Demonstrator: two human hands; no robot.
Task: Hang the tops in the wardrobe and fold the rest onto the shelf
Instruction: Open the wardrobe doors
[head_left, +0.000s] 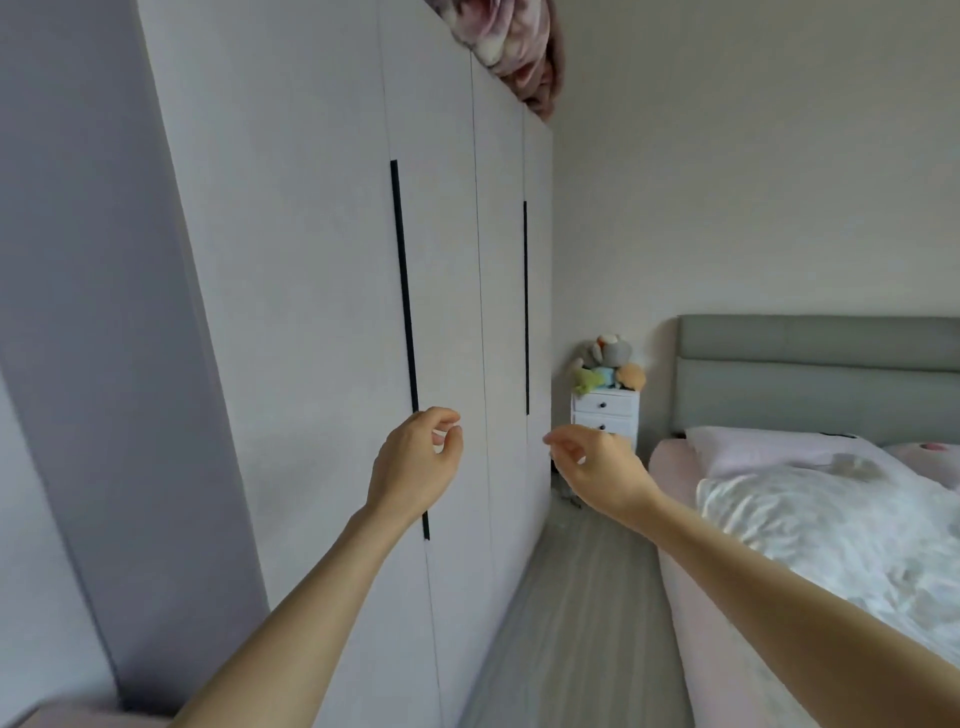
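Note:
A tall white wardrobe (311, 312) fills the left of the view, all its doors closed. A long black handle strip (404, 291) runs down the near door and a second one (525, 306) down the far door. My left hand (415, 462) hovers in front of the lower part of the near handle, fingers loosely curled, holding nothing. My right hand (597, 467) is raised beside it, off the wardrobe front, fingers loosely curled and empty. No tops or other clothes for the task are in sight.
A bed (701, 597) with a grey headboard (815, 374), pink pillow and white duvet (841, 530) stands on the right. A narrow strip of wood floor (571, 613) runs between bed and wardrobe. A small white drawer unit (605, 413) with soft toys stands at the far wall. A pink blanket (514, 47) lies atop the wardrobe.

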